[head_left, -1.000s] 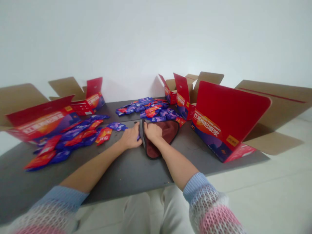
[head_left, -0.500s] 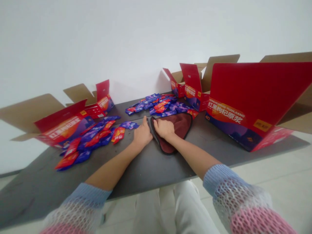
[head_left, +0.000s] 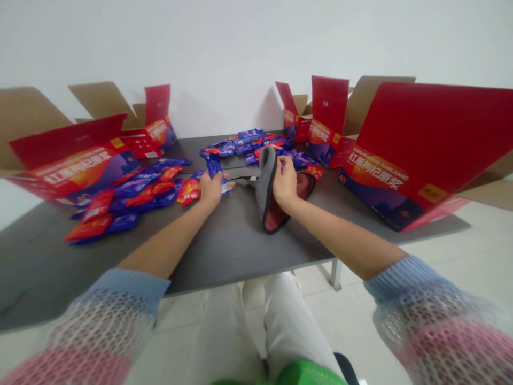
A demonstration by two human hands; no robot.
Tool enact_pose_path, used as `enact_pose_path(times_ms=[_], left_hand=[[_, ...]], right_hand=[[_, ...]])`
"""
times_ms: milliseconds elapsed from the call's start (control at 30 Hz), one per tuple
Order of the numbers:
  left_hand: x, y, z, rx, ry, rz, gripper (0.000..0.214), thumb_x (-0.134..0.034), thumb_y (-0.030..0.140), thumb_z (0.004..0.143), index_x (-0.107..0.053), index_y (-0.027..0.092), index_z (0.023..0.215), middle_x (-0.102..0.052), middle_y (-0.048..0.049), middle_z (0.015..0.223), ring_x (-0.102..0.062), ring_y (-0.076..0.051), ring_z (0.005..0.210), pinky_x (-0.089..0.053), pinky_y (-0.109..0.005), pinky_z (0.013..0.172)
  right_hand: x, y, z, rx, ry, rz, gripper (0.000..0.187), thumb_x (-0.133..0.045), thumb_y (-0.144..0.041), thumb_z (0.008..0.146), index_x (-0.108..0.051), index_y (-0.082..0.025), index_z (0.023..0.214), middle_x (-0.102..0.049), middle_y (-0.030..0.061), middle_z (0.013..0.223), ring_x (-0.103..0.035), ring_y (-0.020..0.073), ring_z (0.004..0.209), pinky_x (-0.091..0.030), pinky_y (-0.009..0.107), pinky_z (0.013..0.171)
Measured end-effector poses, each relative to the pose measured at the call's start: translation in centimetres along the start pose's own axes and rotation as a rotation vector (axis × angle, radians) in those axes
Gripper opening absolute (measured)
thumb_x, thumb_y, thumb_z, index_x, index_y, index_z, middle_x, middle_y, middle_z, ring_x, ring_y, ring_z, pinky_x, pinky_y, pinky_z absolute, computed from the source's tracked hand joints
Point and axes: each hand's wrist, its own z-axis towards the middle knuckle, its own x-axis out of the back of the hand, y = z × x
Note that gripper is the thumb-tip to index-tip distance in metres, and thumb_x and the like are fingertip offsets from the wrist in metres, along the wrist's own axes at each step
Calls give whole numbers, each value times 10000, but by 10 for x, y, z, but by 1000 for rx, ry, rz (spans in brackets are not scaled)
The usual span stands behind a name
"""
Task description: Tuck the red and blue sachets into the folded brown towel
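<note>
A dark red cloth with a grey underside (head_left: 267,187) lies at the middle of the dark table (head_left: 224,240). My right hand (head_left: 285,182) grips its left edge and holds that edge lifted, so the grey side shows. My left hand (head_left: 211,188) rests on the table just left of the cloth, fingers over a blue sachet (head_left: 215,168). Several blue and red sachets (head_left: 132,198) lie scattered to the left, and another heap of sachets (head_left: 256,144) lies behind the cloth.
Open red and purple cartons stand around: a large carton (head_left: 404,155) at the right, two smaller cartons (head_left: 320,133) at the back right, and other cartons (head_left: 80,160) at the left. A white wall is behind. My legs show below the table's near edge.
My right hand has lifted the cloth's left edge, turning up its grey side. My left hand has left the cloth and moved left onto a blue sachet. The camera has shifted.
</note>
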Motion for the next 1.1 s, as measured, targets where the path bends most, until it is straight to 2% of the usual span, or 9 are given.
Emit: enact_pose_path(times_ms=[67,167,233,300,400,467,667,900,1100], left_hand=[[2,3,1,140,-40,-273,450,-365,435,924,-469,159,1264,-736,-113,963,-736,-229,817,-583,-370,741],[-12,14,-16,261,-293,-458,633,-265,634,916,-546,143,1200,-737,-138,950,-726,-280,886,-587,-417,766],[-26,21,-32,230,-420,-453,653,-337,680,894,-578,166,1216,-742,-117,977,-713,-286,935,-578,-423,816],[-34,26,-43,215,-546,-411,694,-346,711,887,-596,170,1242,-742,-109,1000,-694,-286,994,-561,-426,873],[-31,29,-42,272,-668,-388,761,-276,755,882,-619,174,1236,-740,-114,984,-671,-298,1049,-544,-447,893],[-23,27,-36,302,-690,-389,767,-243,753,889,-629,180,1222,-738,-113,972,-660,-301,1069,-533,-459,898],[-16,18,-26,232,-503,-299,765,-281,791,855,-657,194,1148,-738,-119,949,-659,-329,1075,-524,-483,879],[-33,17,-31,285,-435,-316,809,-267,860,797,-643,210,1099,-737,-126,938,-693,-329,959,-545,-498,826],[-31,19,-31,459,-337,-376,776,-124,738,907,-625,192,1139,-740,-118,881,-711,-312,916,-564,-499,818]], right_hand=[[3,-7,-3,63,7,29,459,-128,-376,1028,-431,-194,1320,-658,84,1158,-631,176,1042,-441,259,869],[-2,-13,-13,205,57,8,371,-201,-287,1017,-502,-178,1204,-603,101,1160,-573,185,1109,-437,273,916],[-10,-13,-22,266,52,-77,344,-242,-290,1007,-541,-180,1138,-560,118,1134,-574,206,1040,-473,300,860],[-18,-11,-32,442,-47,-227,311,-310,-315,990,-563,-192,1123,-523,128,1157,-568,220,953,-497,324,773],[-25,-8,-42,773,-189,-441,288,-367,-293,973,-591,-224,1140,-512,137,1198,-518,268,1031,-502,367,774],[-29,-10,-43,862,-205,-514,312,-340,-259,980,-592,-245,1164,-520,139,1213,-496,289,1074,-501,397,798],[-40,-18,-28,763,-220,-579,409,-211,-211,1003,-516,-218,1275,-553,166,1198,-584,280,1011,-520,399,771],[-46,-8,15,314,-444,-545,415,-199,-283,1010,-514,-208,1269,-686,172,1099,-690,302,972,-522,455,812],[-34,-2,7,409,-313,-424,338,-272,-297,988,-559,-229,1155,-692,117,1100,-684,279,939,-515,398,779]])
